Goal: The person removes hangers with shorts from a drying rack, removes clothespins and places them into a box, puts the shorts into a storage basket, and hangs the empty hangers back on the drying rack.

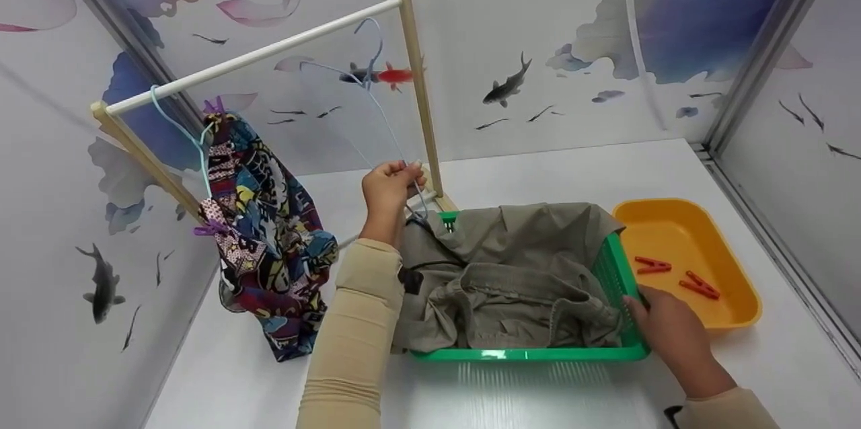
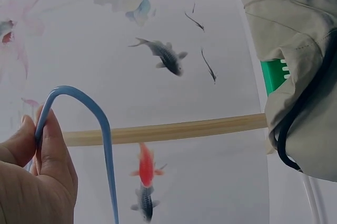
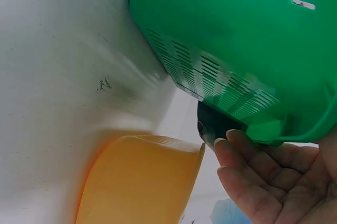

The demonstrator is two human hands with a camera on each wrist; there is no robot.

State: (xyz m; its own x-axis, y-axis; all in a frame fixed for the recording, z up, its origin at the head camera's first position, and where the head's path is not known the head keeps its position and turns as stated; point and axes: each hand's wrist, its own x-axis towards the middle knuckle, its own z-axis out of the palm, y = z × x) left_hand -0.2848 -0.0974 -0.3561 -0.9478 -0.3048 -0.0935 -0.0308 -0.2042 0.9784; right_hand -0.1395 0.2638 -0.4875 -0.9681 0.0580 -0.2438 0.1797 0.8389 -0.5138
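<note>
My left hand (image 1: 390, 193) pinches a thin blue clothes hanger (image 2: 108, 150) between thumb and fingers. In the head view the hanger's hook points up, close below the rack's rod; whether they touch I cannot tell. A green basket (image 1: 531, 354) stands before me with a grey-olive garment (image 1: 511, 288) bunched inside, its waistband showing and its cloth draped over the back and left sides. My right hand (image 1: 676, 335) holds the basket's right rim, thumb at the inner side and fingers outside. In the right wrist view the fingertips lie near a dark flap (image 3: 216, 121) by the rim.
A wooden rack (image 1: 420, 93) with a white rod (image 1: 255, 56) stands at the left. Patterned clothing (image 1: 269, 234) hangs there on a light-blue hanger (image 1: 178, 123) with purple clips (image 1: 212, 227). A yellow tray (image 1: 736, 274) holds red clothespins (image 1: 699, 286) at the right.
</note>
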